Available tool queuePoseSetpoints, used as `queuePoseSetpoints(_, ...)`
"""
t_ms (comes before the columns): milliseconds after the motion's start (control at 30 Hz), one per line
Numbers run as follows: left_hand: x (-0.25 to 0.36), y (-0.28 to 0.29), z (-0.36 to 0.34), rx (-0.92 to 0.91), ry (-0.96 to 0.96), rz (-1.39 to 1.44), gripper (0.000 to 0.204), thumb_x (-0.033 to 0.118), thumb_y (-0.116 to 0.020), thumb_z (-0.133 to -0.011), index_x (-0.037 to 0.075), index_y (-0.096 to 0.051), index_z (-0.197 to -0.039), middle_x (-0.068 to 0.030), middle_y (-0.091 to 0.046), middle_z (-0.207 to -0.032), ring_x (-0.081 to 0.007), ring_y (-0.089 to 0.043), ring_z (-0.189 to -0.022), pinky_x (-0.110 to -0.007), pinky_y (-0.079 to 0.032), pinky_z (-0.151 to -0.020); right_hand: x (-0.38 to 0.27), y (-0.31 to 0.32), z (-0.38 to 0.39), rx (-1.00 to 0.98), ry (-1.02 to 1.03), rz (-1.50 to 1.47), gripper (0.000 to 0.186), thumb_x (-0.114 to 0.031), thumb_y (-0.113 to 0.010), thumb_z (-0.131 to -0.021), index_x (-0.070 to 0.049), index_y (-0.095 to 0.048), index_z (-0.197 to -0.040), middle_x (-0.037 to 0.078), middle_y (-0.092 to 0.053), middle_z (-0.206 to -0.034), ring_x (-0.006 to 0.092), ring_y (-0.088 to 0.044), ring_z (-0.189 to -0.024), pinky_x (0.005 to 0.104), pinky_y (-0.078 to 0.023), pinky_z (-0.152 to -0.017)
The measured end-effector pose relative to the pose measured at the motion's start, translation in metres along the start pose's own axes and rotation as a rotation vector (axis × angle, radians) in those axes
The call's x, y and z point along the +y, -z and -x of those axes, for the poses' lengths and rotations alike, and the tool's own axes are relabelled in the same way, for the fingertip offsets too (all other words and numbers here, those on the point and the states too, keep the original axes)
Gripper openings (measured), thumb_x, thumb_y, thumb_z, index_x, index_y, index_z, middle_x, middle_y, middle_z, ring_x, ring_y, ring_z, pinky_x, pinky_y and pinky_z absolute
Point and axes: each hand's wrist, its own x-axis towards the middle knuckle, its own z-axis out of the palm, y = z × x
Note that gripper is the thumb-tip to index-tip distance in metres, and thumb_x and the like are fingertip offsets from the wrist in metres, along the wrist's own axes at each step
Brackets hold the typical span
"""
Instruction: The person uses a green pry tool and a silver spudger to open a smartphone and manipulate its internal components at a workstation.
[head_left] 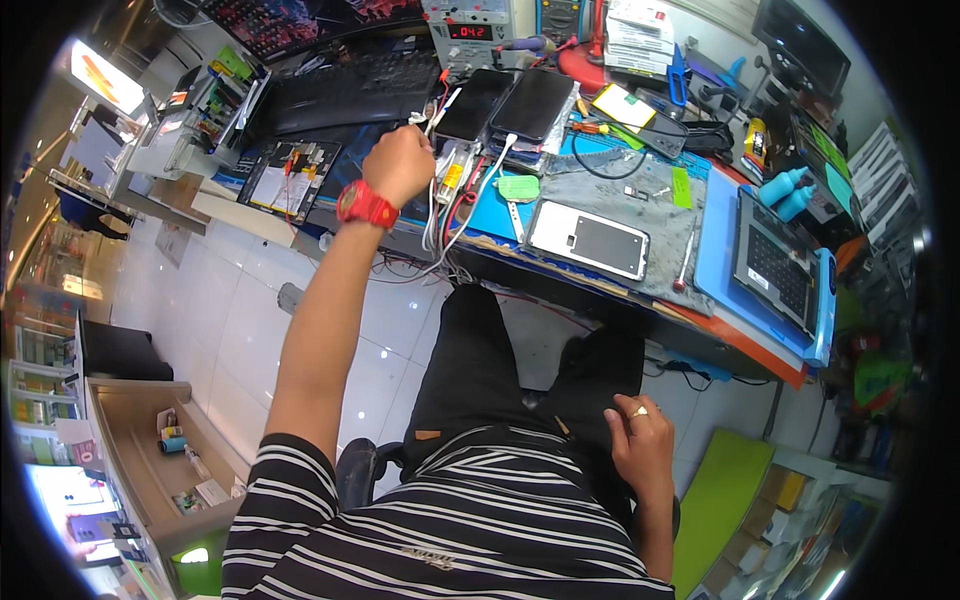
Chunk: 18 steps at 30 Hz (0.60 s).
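Observation:
My left hand (400, 165), with a red watch (367, 205) on its wrist, is stretched over the bench among white cables (436, 205). Its fingers are closed and whatever they hold is hidden. Just right of it stand a small bottle with a yellow label (454, 181) and a dark phone (476, 105). My right hand (642, 440), wearing a ring, rests over my lap with loosely bent fingers and nothing in it. A phone with its white and black inside exposed (588, 239) lies on the grey work mat (675, 225) near the bench edge.
An opened tablet (290, 180) with red clips lies at the left, below a black keyboard (345, 92). A power supply (470, 35) stands at the back. Rightward are a screwdriver (684, 265), a laptop (775, 262) and blue bottles (785, 190).

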Motion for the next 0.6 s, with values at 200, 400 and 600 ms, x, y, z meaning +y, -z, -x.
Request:
queuePoseSetpoints(200, 0.004, -0.014, -0.048, -0.165, -0.026, -0.218, 0.028, 0.014, -0.068, -0.085, -0.003, -0.077, -0.106, -0.0325, -0.074, -0.111, -0.0487, -0.071, -0.109, -0.055, -0.058, -0.097, 0.003, 0.005, 0.015, 0.044, -0.051, 0.021, 0.019, -0.015, -0.078, -0.093, -0.002, -0.075, -0.106, 0.011, -0.070, -0.091, 0.0326, -0.069, -0.074, 0.0423, -0.055, -0.067)
queuePoseSetpoints(400, 0.003, -0.021, -0.059, -0.180, -0.039, -0.283, 0.030, 0.010, -0.067, -0.083, -0.007, -0.076, -0.106, -0.0358, -0.072, -0.110, -0.0511, -0.069, -0.111, -0.056, -0.056, -0.098, 0.005, 0.005, 0.016, 0.021, -0.048, 0.029, 0.020, -0.018, -0.077, -0.094, -0.004, -0.075, -0.107, 0.010, -0.070, -0.095, 0.0333, -0.070, -0.077, 0.0424, -0.056, -0.069)
queuePoseSetpoints(600, 0.005, -0.025, -0.065, -0.202, 0.050, -0.238, 0.030, 0.010, -0.064, -0.087, -0.007, -0.076, -0.108, -0.0370, -0.070, -0.114, -0.0525, -0.068, -0.113, -0.056, -0.056, -0.098, 0.007, 0.001, 0.011, -0.027, -0.059, -0.005, 0.020, -0.018, -0.077, -0.094, -0.003, -0.075, -0.107, 0.010, -0.070, -0.095, 0.0321, -0.070, -0.078, 0.0425, -0.057, -0.070)
